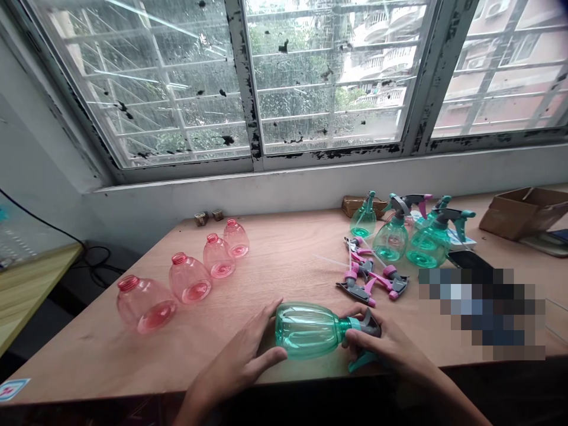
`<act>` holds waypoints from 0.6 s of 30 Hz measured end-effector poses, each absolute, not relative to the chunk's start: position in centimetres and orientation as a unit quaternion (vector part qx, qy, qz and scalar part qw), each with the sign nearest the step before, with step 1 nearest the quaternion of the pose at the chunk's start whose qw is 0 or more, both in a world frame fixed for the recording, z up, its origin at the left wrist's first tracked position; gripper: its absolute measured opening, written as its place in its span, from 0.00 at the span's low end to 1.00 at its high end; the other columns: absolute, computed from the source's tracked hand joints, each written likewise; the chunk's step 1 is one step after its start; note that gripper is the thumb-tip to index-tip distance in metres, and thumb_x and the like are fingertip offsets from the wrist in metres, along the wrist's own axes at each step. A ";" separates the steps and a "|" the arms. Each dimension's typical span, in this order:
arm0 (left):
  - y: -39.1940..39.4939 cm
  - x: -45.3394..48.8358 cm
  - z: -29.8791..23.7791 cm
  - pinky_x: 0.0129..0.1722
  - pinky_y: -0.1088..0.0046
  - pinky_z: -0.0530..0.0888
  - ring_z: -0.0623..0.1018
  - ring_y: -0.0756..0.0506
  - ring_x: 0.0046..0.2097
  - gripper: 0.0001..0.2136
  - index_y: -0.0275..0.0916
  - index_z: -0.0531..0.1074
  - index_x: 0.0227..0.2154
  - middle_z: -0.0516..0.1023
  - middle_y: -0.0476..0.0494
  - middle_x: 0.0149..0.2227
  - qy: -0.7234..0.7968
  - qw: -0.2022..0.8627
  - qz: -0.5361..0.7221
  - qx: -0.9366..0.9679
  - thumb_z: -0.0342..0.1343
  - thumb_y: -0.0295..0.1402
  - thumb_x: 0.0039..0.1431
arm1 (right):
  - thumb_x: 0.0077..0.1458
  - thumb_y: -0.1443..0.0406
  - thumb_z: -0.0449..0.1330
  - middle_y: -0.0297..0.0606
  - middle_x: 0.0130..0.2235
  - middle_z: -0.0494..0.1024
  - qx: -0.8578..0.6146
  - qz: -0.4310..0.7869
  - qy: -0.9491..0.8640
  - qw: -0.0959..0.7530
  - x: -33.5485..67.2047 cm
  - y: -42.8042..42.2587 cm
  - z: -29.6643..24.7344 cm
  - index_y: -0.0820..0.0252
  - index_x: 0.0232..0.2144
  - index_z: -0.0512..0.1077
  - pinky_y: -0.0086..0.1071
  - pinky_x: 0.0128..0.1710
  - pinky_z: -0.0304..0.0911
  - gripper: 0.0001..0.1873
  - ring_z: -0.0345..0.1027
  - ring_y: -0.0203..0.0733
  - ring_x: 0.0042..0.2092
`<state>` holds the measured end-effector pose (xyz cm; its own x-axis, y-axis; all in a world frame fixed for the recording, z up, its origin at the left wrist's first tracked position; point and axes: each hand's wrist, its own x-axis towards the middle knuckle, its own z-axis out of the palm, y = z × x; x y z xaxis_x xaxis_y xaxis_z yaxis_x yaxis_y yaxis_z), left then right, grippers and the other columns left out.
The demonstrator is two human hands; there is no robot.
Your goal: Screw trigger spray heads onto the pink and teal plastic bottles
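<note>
Green spray bottle lying sideways between your hands, front edge of the pale wooden worktop (275, 248).

Your right hand (390, 340) is clamped round the neck and grey-and-teal trigger head (370, 325) of the rounded, translucent green plastic spray bottle (308, 331); your left hand (248, 352) has thumb and fingers apart about the base, firm contact unclear. Sideways hold probably keeps the neck handy to the right fingers, base facing the left palm. Four translucent pink plastic bottles (190, 281), capless, line the left edge, likely spaced for easy picking; grey-and-magenta plastic trigger heads (356, 290) lie heaped right of centre, perhaps within right-hand reach. Your bottle: glossy, see-through, ribbed by long highlights, head fitted, trigger pointing toward the front edge; no liquid discernible.
</note>
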<state>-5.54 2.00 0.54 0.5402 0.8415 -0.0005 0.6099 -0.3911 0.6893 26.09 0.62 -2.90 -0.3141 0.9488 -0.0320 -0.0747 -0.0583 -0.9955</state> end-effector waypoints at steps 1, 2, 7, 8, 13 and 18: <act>2.0 -5.5 0.6 0.70 0.56 0.55 0.57 0.38 0.71 0.34 0.50 0.46 0.71 0.54 0.44 0.72 0.448 0.324 0.177 0.814 0.56 0.46 0.68 | 0.56 0.53 0.69 0.35 0.29 0.82 -0.404 0.605 -0.539 0.424 26.1 0.6 -2.9 0.62 0.45 0.70 0.34 0.34 0.73 0.23 0.76 0.41 0.31; 2.0 -5.4 0.6 0.70 0.55 0.55 0.57 0.38 0.70 0.35 0.49 0.46 0.71 0.54 0.43 0.72 0.451 0.322 0.176 0.814 0.57 0.45 0.67 | 0.56 0.53 0.69 0.35 0.29 0.82 -0.406 0.604 -0.539 0.424 26.1 0.6 -2.9 0.62 0.45 0.71 0.34 0.33 0.73 0.23 0.76 0.41 0.30; 1.8 -5.1 0.8 0.69 0.54 0.57 0.58 0.34 0.70 0.43 0.48 0.46 0.71 0.54 0.41 0.72 0.455 0.312 0.178 0.815 0.65 0.38 0.59 | 0.55 0.52 0.69 0.36 0.28 0.82 -0.419 0.591 -0.544 0.425 26.1 0.5 -2.6 0.62 0.45 0.71 0.34 0.33 0.73 0.23 0.76 0.42 0.30; 1.8 -5.0 0.8 0.69 0.53 0.57 0.59 0.34 0.70 0.44 0.48 0.46 0.71 0.54 0.42 0.72 0.456 0.308 0.176 0.816 0.66 0.37 0.58 | 0.55 0.52 0.69 0.36 0.28 0.82 -0.420 0.589 -0.543 0.425 26.1 0.5 -2.6 0.62 0.45 0.72 0.34 0.33 0.73 0.23 0.76 0.43 0.30; 1.9 -5.0 0.6 0.70 0.53 0.56 0.57 0.33 0.70 0.50 0.49 0.45 0.71 0.53 0.42 0.72 0.462 0.306 0.168 0.815 0.71 0.39 0.52 | 0.54 0.51 0.69 0.35 0.28 0.82 -0.420 0.593 -0.539 0.425 26.1 0.5 -2.6 0.61 0.45 0.72 0.34 0.32 0.72 0.24 0.77 0.43 0.30; 2.0 -5.5 0.7 0.70 0.53 0.54 0.56 0.34 0.71 0.41 0.48 0.46 0.71 0.51 0.42 0.73 0.443 0.346 0.184 0.806 0.62 0.47 0.62 | 0.55 0.51 0.69 0.35 0.27 0.82 -0.421 0.591 -0.542 0.424 26.1 0.5 -2.6 0.62 0.44 0.72 0.33 0.33 0.72 0.24 0.76 0.43 0.30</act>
<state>-5.46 2.00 0.67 0.5395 0.8419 -0.0111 0.5878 -0.3672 0.7209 26.11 0.52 -2.56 -0.2859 0.9575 -0.0376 -0.0457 -0.0529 -0.9976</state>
